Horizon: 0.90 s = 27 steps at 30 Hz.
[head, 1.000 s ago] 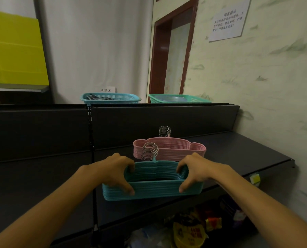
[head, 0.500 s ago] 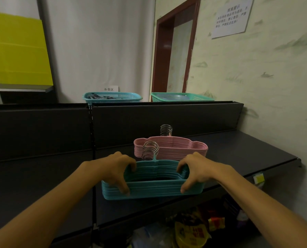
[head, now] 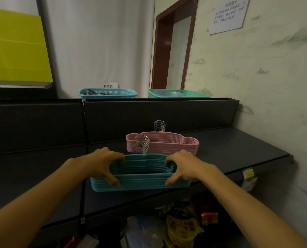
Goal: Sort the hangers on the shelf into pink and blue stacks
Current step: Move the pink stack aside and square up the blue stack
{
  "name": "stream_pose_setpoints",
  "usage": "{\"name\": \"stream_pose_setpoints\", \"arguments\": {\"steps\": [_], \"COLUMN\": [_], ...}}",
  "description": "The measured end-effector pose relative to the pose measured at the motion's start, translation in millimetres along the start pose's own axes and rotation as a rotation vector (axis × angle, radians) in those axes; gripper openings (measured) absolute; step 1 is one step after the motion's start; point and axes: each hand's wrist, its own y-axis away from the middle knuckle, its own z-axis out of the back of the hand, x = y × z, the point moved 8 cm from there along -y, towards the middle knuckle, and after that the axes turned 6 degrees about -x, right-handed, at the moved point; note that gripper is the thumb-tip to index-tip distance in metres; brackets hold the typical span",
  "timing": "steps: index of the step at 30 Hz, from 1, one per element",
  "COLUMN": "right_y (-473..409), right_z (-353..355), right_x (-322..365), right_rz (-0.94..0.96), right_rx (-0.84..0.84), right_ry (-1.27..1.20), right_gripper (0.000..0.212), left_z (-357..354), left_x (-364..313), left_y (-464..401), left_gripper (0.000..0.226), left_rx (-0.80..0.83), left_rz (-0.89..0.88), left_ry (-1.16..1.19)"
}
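Ten fingers wrapped on one pile: our left hand point(head: 102, 165) and right hand point(head: 182, 167) each clamp an end of the blue hanger stack point(head: 140, 178), thumbs hooked over the near bar, the other fingers curled over the top edge. Between our hands its metal hooks point(head: 141, 145) poke up. Just past our fingertips sits the pink hanger stack point(head: 165, 143), both on the dark shelf point(head: 238, 151). Way beyond, we see a blue basket point(head: 108, 93) and a green basket point(head: 178, 93) up top.

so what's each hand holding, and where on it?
Both grip the blue hanger stack: left hand at its left end, right hand at its right end.
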Motion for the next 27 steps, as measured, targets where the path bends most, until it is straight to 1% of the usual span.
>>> {"name": "stream_pose_setpoints", "arguments": {"steps": [2, 5, 7, 10, 12, 16, 20, 24, 27], "right_y": [6, 16, 24, 33, 34, 26, 11, -10, -29], "right_z": [1, 5, 13, 32, 42, 54, 67, 74, 71], "right_x": [2, 7, 9, 2, -10, -42, -66, -85, -97], "right_rz": [0.013, 0.065, 0.101, 0.120, 0.101, 0.039, 0.016, -0.026, -0.049], "right_rx": [-0.024, -0.071, -0.128, -0.238, -0.312, -0.397, -0.438, -0.387, -0.326], "right_ry": [-0.015, 0.009, -0.063, -0.190, -0.240, -0.227, -0.210, -0.129, -0.063], "right_gripper": [0.075, 0.084, 0.087, 0.084, 0.081, 0.082, 0.076, 0.084, 0.089], "left_z": [-1, 3, 8, 28, 42, 59, 63, 63, 53], "left_x": [1, -1, -5, -10, -9, 1, 16, 29, 31], "left_y": [2, 8, 15, 21, 20, 1, -28, -61, -86], "left_gripper": [0.073, 0.088, 0.090, 0.076, 0.070, 0.057, 0.064, 0.072, 0.081], "left_rx": [-0.014, -0.083, -0.126, -0.261, -0.338, -0.432, -0.399, -0.376, -0.282], "left_rz": [0.002, -0.054, -0.096, -0.139, -0.139, -0.083, -0.045, -0.065, -0.087], "left_ry": [0.032, 0.105, 0.148, 0.190, 0.167, 0.066, 0.039, 0.052, 0.037]}}
